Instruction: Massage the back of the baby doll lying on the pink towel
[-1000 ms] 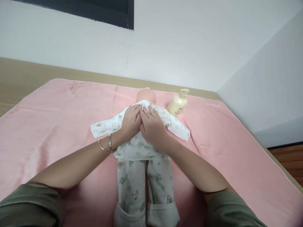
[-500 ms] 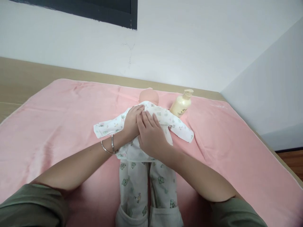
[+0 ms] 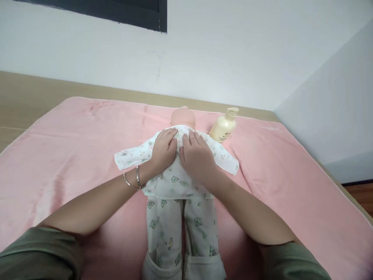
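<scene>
A baby doll (image 3: 183,117) lies stretched out with its head away from me, wearing a white printed top (image 3: 177,182) and matching trousers (image 3: 201,229). Its sleeves spread out to both sides. My left hand (image 3: 164,147), with two silver bangles at the wrist, lies flat on the left upper part of the top. On the right upper part rests my right hand (image 3: 198,157), fingers extended and slightly blurred. A narrow strip of printed cloth shows between the hands. Neither hand grips anything.
A pink blanket (image 3: 84,155) lies under the doll on a wooden surface (image 3: 26,93). A cream pump bottle (image 3: 223,126) leans beside the doll's right-hand sleeve. Behind stands a white wall (image 3: 221,54) with a dark frame (image 3: 140,13) at upper left.
My right hand has moved to the right across the doll's top, away from my left hand, which it was touching. My left hand has stayed in place.
</scene>
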A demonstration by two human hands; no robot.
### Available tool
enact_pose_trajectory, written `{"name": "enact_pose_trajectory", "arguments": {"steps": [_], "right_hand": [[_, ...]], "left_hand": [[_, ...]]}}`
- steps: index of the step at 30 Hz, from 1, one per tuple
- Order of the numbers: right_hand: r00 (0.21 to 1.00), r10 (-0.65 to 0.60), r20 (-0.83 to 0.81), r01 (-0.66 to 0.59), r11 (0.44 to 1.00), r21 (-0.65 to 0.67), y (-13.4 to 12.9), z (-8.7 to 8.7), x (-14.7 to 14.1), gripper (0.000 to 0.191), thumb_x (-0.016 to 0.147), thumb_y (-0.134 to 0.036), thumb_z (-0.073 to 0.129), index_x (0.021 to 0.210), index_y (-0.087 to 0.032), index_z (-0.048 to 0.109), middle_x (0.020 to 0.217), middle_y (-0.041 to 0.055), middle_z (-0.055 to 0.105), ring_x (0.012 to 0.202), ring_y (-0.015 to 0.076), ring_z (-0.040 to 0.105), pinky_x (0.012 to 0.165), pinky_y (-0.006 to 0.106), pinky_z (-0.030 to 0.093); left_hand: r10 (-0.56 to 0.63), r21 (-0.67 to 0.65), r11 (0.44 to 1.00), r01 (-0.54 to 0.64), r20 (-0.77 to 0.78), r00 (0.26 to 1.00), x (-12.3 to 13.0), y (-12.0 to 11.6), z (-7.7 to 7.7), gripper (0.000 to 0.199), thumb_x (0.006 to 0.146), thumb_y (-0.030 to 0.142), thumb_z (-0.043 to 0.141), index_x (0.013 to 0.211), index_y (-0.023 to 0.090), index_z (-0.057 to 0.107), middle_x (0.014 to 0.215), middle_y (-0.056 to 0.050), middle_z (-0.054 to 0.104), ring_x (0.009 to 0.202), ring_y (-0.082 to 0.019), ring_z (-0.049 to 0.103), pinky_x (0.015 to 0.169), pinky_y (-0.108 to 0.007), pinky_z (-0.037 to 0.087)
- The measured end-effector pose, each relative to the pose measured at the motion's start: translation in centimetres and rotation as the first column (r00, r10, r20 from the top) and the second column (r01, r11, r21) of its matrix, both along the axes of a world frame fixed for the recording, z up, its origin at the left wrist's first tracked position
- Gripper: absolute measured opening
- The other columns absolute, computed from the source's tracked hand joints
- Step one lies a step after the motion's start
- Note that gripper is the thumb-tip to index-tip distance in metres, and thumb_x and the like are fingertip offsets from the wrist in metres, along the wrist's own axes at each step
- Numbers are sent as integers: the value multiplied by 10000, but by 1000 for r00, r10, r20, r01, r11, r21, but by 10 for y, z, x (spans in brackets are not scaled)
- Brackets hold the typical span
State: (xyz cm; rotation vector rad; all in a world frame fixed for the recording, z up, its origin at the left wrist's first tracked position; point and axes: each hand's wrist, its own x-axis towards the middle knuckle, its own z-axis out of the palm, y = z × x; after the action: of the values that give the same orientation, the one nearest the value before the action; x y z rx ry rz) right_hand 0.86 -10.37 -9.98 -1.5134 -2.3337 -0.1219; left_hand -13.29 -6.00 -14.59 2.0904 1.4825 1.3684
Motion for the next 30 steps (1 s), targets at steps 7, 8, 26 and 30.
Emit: {"name": "enact_pose_trajectory", "arguments": {"steps": [7,8,26,30], "right_hand": [[984,101,-144,-126,976,-178,27,3,11,494,978,-225,386,1417,-134,593,1631,146,415,1541,328,337,1254,552,291],[985,69,-156,-100,975,-198,34,5,16,497,987,-255,386,1428,-136,582,1637,153,403,1537,346,338,1238,567,307],[997,60,-38,-66,982,-179,33,8,14,541,945,-248,443,1466,-130,527,1645,157,385,1512,357,372,1244,565,299],[996,82,-39,-87,984,-154,36,8,16,547,935,-251,460,1461,-128,545,1639,154,395,1497,359,392,1234,545,322]], "left_hand": [[0,5,1000,0,-2,1000,-1,2,-5,469,918,220,355,1217,171,713,1301,-93,706,1245,-243,612,1168,-472,466],[2,3,1000,-2,-1,1000,-1,2,-5,468,913,215,364,1221,176,714,1306,-90,704,1252,-242,609,1173,-473,462],[-49,-33,998,47,-66,997,2,0,-1,485,914,217,343,1253,146,683,1347,-124,666,1234,-268,582,1154,-499,438],[-62,-46,997,59,-51,997,1,-1,0,492,896,213,351,1269,165,668,1351,-108,658,1244,-258,568,1154,-478,429]]}}
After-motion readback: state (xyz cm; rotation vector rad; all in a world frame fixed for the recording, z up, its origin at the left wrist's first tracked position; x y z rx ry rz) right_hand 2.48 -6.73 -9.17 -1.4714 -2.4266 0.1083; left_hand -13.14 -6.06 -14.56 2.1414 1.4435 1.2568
